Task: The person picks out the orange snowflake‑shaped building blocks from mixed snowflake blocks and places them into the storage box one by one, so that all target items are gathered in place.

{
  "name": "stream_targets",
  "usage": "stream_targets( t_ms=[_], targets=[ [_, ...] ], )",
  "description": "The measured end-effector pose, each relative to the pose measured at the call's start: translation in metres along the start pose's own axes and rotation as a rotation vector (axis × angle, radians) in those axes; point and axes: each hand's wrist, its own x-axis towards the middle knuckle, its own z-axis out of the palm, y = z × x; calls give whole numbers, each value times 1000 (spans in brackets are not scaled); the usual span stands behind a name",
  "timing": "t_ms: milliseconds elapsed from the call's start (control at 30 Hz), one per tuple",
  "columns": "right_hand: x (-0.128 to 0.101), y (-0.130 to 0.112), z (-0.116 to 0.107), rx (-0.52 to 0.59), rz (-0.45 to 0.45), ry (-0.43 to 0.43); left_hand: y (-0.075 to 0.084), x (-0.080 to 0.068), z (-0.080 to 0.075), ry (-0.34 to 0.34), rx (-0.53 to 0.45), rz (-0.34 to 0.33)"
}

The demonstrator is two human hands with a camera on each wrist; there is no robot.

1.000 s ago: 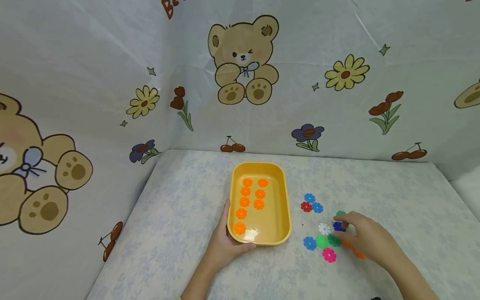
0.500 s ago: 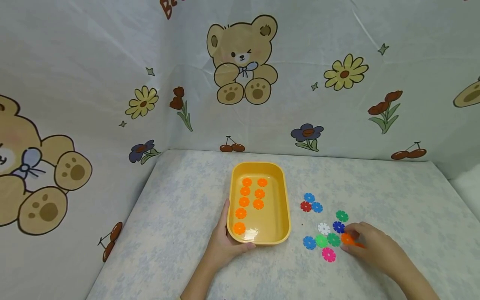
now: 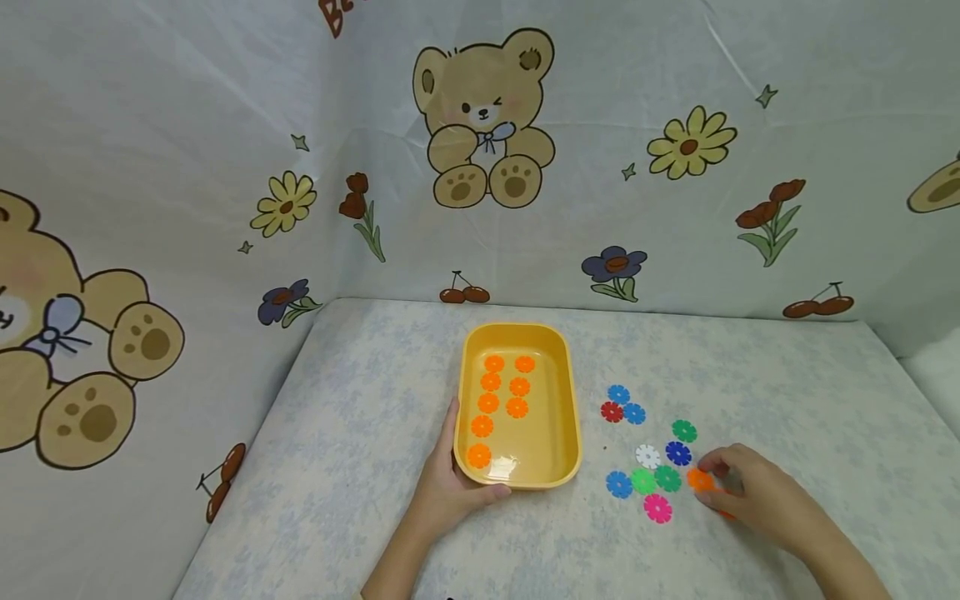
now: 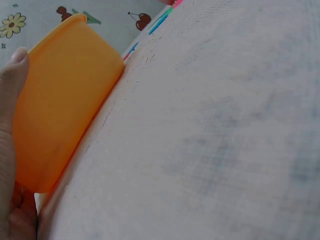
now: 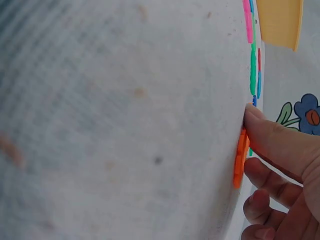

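Left hand (image 3: 450,492) gripped near left corner of yellow tray (image 3: 570,417), lower centre of head frame: thumb lay along tray's left outer wall, fingers curled over near rim. In left wrist view, thumb (image 4: 12,80) pressed flat against tray wall (image 4: 65,95) at left edge of frame.

Right hand (image 3: 750,496) sat lower right of head frame, fingers curled, fingertips pinching orange snowflake disc (image 3: 700,479) lying on bench (image 3: 360,400). In right wrist view, fingertip (image 5: 260,125) touched top edge of same orange disc (image 5: 241,157), right of centre; disc seen edge-on against bench surface.

Eight orange discs (image 3: 489,402) lay in tray in two rows, five left, three right. Loose discs just left of right hand: dark blue (image 3: 678,453), white (image 3: 648,456), dark green (image 3: 667,478), light green (image 3: 642,481), blue (image 3: 618,484), pink (image 3: 657,507). Further up: green (image 3: 683,431), plus red (image 3: 612,412) touching two blue (image 3: 618,394). Bit of another orange piece (image 3: 726,515) peeked from under right hand.
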Motion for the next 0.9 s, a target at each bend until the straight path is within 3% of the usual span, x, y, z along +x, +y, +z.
stream_targets(
  t_ms=[367, 700, 900],
  targets=[
    [1, -1, 2, 113, 33, -63, 1, 0, -1, 2, 13, -6],
    [-8, 0, 5, 48, -33, 37, -1, 0, 0, 7, 37, 6],
    [-9, 1, 4, 35, -26, 47, 0, 0, 0, 4, 37, 3]
  ],
)
